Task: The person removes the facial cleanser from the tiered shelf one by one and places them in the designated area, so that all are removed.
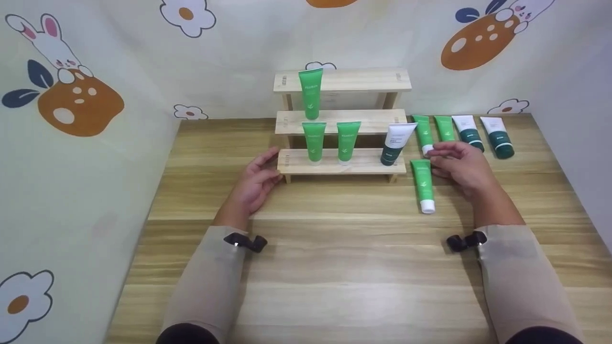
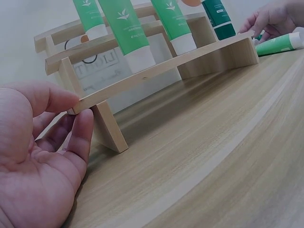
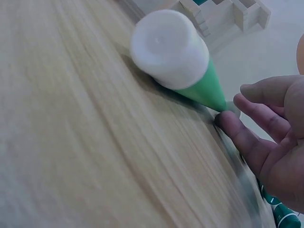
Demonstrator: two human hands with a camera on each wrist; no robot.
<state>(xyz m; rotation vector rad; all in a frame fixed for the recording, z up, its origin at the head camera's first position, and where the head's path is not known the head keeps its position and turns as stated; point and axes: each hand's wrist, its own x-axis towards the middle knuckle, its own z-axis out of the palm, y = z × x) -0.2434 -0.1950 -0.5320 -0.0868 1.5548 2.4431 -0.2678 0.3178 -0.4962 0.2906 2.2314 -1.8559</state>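
Note:
At the left end of the bottom step of a three-step wooden display rack, my left hand pinches the board between thumb and fingers. In the left wrist view the thumb lies along the board end, with a finger under it. My right hand is beside the top end of a green tube with a white cap, which lies on the table right of the rack. Its thumb and fingers are spread apart in the right wrist view, a fingertip right at the tube's flat end.
Two green tubes and a white-and-dark-green tube stand on the bottom step; another green tube stands on the middle one. Behind my right hand lie two green tubes and two white-and-dark-green tubes. A patterned backdrop borders the table.

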